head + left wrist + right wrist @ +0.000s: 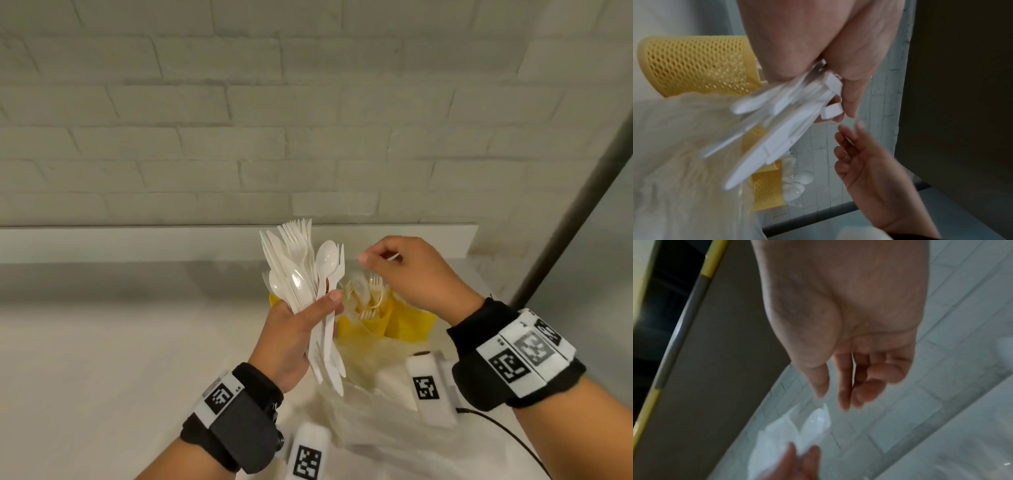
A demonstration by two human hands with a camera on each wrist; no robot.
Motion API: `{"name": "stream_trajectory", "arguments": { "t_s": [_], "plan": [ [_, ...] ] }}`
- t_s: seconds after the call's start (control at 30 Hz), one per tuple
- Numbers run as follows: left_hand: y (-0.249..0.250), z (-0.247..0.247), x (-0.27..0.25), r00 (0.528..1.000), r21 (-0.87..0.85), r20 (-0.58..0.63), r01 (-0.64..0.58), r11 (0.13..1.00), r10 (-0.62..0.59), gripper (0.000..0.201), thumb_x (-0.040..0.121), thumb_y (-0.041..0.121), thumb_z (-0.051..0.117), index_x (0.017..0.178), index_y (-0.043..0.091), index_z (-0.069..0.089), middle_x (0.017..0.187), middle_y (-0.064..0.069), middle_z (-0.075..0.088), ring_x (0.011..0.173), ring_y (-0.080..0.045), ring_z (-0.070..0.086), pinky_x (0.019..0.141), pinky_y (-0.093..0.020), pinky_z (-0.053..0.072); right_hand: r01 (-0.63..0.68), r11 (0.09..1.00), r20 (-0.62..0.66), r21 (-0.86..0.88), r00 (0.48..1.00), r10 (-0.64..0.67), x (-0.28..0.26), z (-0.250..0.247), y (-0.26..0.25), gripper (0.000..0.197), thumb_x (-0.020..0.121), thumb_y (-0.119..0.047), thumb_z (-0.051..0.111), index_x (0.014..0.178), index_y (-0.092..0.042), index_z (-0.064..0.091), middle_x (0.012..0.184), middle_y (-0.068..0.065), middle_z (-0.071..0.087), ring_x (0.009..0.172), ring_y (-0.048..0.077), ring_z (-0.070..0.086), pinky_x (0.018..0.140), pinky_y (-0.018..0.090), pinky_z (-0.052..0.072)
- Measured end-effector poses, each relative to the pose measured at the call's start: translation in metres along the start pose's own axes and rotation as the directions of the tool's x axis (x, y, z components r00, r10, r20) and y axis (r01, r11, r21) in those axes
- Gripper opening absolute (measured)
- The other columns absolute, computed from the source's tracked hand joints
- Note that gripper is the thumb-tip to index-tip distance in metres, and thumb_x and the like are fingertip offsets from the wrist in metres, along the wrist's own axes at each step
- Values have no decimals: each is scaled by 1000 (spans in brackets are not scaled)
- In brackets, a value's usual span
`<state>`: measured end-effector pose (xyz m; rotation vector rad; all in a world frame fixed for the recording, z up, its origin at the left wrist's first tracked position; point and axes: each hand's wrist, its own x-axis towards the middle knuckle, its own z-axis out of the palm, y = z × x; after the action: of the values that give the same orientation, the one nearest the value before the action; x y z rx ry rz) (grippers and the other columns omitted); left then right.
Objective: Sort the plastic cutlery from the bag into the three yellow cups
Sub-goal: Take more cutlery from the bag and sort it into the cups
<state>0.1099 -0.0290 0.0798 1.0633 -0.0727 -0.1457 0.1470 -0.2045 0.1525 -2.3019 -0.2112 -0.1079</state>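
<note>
Above the yellow cups (371, 325), left hand (298, 329) grips a mixed bundle of cutlery (301, 274) upright, heads fanned out, probably so types can be told apart. Right hand (407, 274) hovers over the cups, fingers loosely curled; a thin white sliver shows at its fingers in the head view (can't tell if it's pinched; the wrist view shows nothing held). Forks and spoons already stand in the cups. Bag (376, 418) lies crumpled just in front of them.
</note>
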Motion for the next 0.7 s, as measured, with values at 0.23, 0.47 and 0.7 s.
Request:
{"name": "stream_trajectory", "arguments": {
  "t_s": [0.23, 0.47, 0.7],
  "plan": [
    [0, 13, 0, 996, 14, 92, -13, 1000, 11, 30, 87, 11, 66, 117, 8, 65, 81, -4, 64, 74, -14, 63, 68, -30, 51, -233, 914, 266, 331, 953, 147, -8, 8, -1, 18, 88, -26, 66, 92, -9, 72, 55, -11, 51, 43, 1, 41, 42, 14, 31],
    [-3, -3, -1, 1000, -3, 5, -11, 1000, 11, 28, 81, 13, 75, 104, 7, 60, 75, -2, 56, 67, -14, 52, 54, -24, 44, -253, 762, 83, 597, 963, 255, 16, -4, 7, 20, 93, -19, 58, 74, -14, 55, 62, -1, 40, 47, 8, 32, 37, 16, 24],
    [-3, -16, -1, 999, 10, -41, -20, 1000, 20, 24, 79, 12, 76, 99, 9, 64, 75, -1, 51, 64, -12, 48, 53, -24, 44, -183, 924, -110, 336, 967, 231, 33, 30, 44, 11, 87, -13, 65, 84, -3, 69, 69, 1, 57, 66, 17, 55, 57, 20, 43]
  ]
}}
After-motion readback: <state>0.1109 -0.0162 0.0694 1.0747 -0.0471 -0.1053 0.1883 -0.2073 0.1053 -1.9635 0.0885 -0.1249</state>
